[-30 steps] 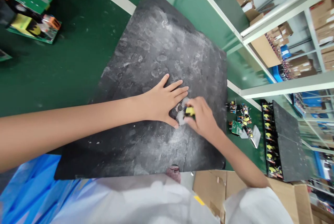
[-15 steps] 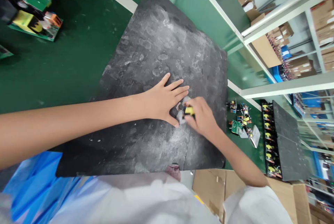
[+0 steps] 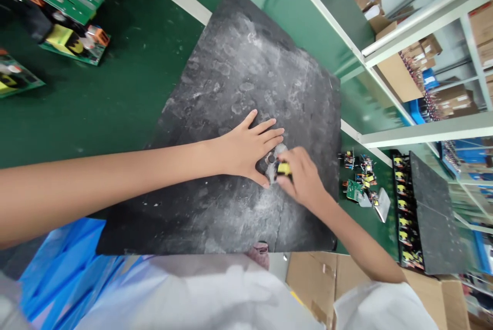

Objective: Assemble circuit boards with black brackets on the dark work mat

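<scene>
My left hand [image 3: 248, 150] lies flat on a worn black board [image 3: 250, 63], palm down with its fingers spread. Just right of it, my right hand [image 3: 304, 176] grips a small yellow-and-black block [image 3: 284, 169] that looks like a transformer. The block is held low over the board or against it; I cannot tell which, and its underside is hidden. Between the two hands is a whitish, scuffed patch with a small round mark [image 3: 270, 157]. My right fingers are slightly blurred and partly cover the block.
Circuit boards [image 3: 75, 42] with yellow parts lie on the green table [image 3: 127, 89] at upper left. More boards [image 3: 360, 181] lie at right, beside a black tray [image 3: 404, 217] of yellow-topped parts. Cardboard boxes [image 3: 314, 278] stand below the table edge. A white-framed rack [image 3: 423, 132] rises at right.
The whole view has shifted slightly, so everything appears a little further right. Both hands keep about the same place on the board, the right one still gripping the block.
</scene>
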Available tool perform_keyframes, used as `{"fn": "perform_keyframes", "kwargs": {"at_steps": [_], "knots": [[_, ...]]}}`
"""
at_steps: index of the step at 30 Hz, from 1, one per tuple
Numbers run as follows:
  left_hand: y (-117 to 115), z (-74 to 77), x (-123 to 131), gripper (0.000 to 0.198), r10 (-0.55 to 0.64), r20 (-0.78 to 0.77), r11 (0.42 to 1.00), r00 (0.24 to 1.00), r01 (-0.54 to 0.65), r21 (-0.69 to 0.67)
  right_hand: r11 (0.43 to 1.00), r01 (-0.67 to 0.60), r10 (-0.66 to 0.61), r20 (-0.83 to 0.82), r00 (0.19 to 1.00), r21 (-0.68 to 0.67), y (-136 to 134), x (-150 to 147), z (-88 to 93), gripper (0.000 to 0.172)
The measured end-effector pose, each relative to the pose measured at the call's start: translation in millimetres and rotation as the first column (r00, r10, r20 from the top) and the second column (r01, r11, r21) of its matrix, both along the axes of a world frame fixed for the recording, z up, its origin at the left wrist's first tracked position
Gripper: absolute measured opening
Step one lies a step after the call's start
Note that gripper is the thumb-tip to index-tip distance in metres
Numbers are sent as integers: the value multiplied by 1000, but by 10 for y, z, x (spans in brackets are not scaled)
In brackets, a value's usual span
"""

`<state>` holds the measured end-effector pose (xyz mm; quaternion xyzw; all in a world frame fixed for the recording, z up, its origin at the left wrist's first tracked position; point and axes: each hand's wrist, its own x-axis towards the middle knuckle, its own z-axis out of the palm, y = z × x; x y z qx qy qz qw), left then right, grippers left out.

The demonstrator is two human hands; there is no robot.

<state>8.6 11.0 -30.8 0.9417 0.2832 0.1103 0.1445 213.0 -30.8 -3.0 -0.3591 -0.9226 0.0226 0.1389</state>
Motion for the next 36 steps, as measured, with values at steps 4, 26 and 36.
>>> {"fn": "perform_keyframes", "kwargs": {"at_steps": [4, 26, 36], "knots": [[3, -12, -1, 102, 3, 10, 1000, 1000, -3, 5, 1000, -5, 5, 6, 1000, 7, 21, -1, -3, 36], [-6, -9, -3, 101, 12, 12, 1000, 1000, -12, -8, 988, 153, -153, -5, 988, 22, 2, 28, 8, 33], [-2, 2, 0, 102, 12, -18, 1000, 1000, -12, -1, 993, 118, -118, 4, 993, 5, 19, 58, 30, 33]]}}
